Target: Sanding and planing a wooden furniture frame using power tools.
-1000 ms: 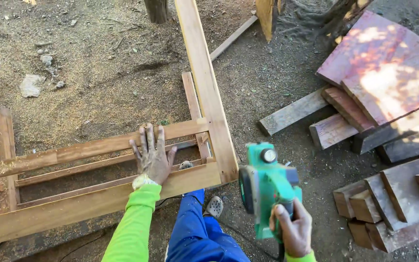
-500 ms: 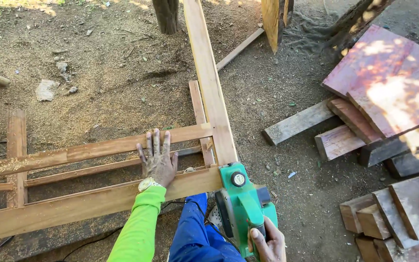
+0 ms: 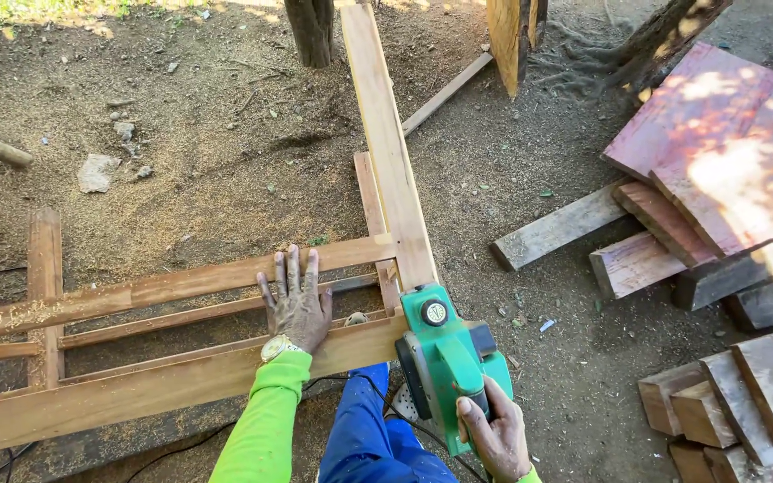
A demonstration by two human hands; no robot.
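Right hand (image 3: 496, 438) is wrapped tight around the rear handle of the green electric planer (image 3: 445, 353), fingers curled over the grip. The planer sits ahead of that hand, its nose with the round knob resting on the near end of the long pale plank (image 3: 389, 148), right at the corner where that plank meets the wooden frame (image 3: 163, 380).

Left hand (image 3: 295, 300) lies flat and open, fingers spread, palm down on the frame's rails, just to the left of the planer. Its fingertips reach the upper rail (image 3: 208, 277); the wrist, with a watch and a bright green sleeve (image 3: 261, 420), sits over the wide near rail.

The long plank runs straight away from the right hand, up toward the tree trunk (image 3: 310, 27) at the top. Below the hands, blue trousers (image 3: 364, 429) show, and a dark cable (image 3: 351, 380) passes under the frame beside them.

Well off to the right of the right hand, a pile of reddish boards and cut timber blocks (image 3: 717, 179) lies on the sawdust-strewn ground (image 3: 181, 134). Far left of the left hand, a short upright rail (image 3: 45, 286) crosses the frame.
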